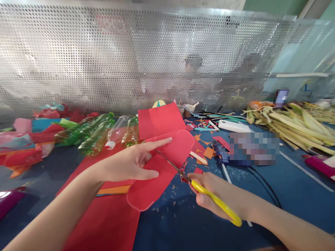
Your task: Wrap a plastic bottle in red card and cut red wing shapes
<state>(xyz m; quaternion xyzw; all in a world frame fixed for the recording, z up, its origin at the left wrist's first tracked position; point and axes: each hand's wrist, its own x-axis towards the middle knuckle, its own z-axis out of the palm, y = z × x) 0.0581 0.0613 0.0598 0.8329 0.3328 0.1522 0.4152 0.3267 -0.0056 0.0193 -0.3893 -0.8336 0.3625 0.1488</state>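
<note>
My right hand (214, 197) grips a pair of scissors (216, 200) with yellow handles. Their blades reach into a red sheet of paper (180, 146) with rounded, pale-outlined edges, and a slit runs between its upper and lower parts. My left hand (131, 162) holds this paper from the left, index finger stretched along the upper part and thumb on the lower part. The other fingers curl in between, partly hidden. Below and left of it lies a large red sheet (104, 223), and another red sheet (161, 120) stands behind.
Green and clear plastic bottles (96, 139) lie at left, near crumpled coloured paper (23, 150). Orange paper scraps (208, 152), a blue glue gun (221, 151) and its black cord lie right of the paper. Dried husks (295, 122) are piled far right. A perforated metal panel (104, 59) closes the back.
</note>
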